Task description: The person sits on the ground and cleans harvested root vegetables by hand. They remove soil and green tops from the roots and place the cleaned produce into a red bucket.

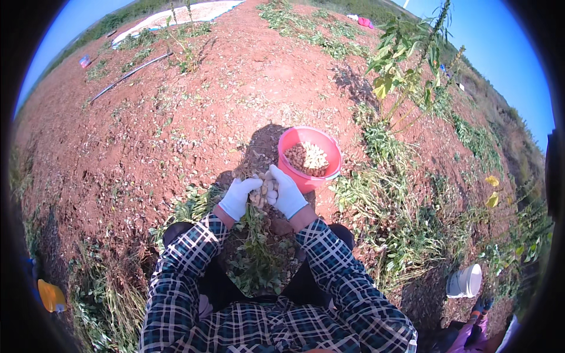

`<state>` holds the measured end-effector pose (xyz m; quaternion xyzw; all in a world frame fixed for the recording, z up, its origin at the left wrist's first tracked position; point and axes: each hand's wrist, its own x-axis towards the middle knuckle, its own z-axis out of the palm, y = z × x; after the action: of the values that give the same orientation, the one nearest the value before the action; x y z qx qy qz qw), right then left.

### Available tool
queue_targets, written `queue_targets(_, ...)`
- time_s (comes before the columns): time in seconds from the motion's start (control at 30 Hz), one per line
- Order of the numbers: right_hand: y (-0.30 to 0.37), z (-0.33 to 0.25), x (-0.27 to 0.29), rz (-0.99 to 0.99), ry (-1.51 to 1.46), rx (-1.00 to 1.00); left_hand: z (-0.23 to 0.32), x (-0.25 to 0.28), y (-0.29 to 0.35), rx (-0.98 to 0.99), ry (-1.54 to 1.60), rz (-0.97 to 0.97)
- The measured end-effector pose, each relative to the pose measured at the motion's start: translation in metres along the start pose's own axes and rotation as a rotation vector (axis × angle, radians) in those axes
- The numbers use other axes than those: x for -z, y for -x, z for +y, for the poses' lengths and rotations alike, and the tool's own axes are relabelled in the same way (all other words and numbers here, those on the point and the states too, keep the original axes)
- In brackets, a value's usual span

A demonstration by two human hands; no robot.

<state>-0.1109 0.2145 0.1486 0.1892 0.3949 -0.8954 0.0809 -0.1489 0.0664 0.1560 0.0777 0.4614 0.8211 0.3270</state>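
My left hand (240, 197) and my right hand (286, 192), both in white gloves, close together around a clump of peanut pods (263, 191) at the root end of an uprooted peanut plant (256, 259). The plant's green leaves hang down between my knees. A pink bucket (291, 141) partly filled with pale pods stands on the red soil just beyond my right hand, almost touching it.
Red soil with scattered pulled plants stretches ahead. A tall leafy weed (406, 53) rises at upper right. A white bucket (465, 281) sits at lower right beside another person's leg (471, 329). An orange object (52, 296) lies at lower left.
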Motion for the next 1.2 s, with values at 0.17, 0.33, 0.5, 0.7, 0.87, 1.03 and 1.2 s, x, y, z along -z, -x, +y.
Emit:
queue_targets(0.17, 0.023, -0.008, -0.02, -0.054, 0.566, 0.178, -0.003, 0.009, -0.003, -0.012, -0.098, -0.049)
queue_targets(0.33, 0.035, -0.014, -0.021, -0.074, 0.634, 0.192, 0.005, -0.003, 0.001, 0.019, -0.184, 0.027)
queue_targets(0.5, 0.036, -0.016, -0.021, -0.063, 0.726, 0.126, 0.002, 0.009, -0.003, 0.064, -0.396, -0.065)
queue_targets(0.7, 0.035, -0.016, -0.014, -0.128, 0.673, 0.129, -0.002, 0.009, 0.0, 0.017, -0.232, -0.084)
queue_targets(0.87, 0.035, -0.015, -0.019, -0.08, 0.66, 0.145, -0.006, 0.005, -0.002, -0.027, -0.154, 0.006)
queue_targets(1.03, 0.028, -0.013, -0.016, -0.04, 0.793, 0.184, 0.0, 0.017, -0.005, 0.059, -0.399, -0.117)
queue_targets(1.2, 0.031, -0.011, -0.014, -0.096, 0.727, 0.252, 0.004, 0.011, 0.003, 0.103, -0.315, -0.124)
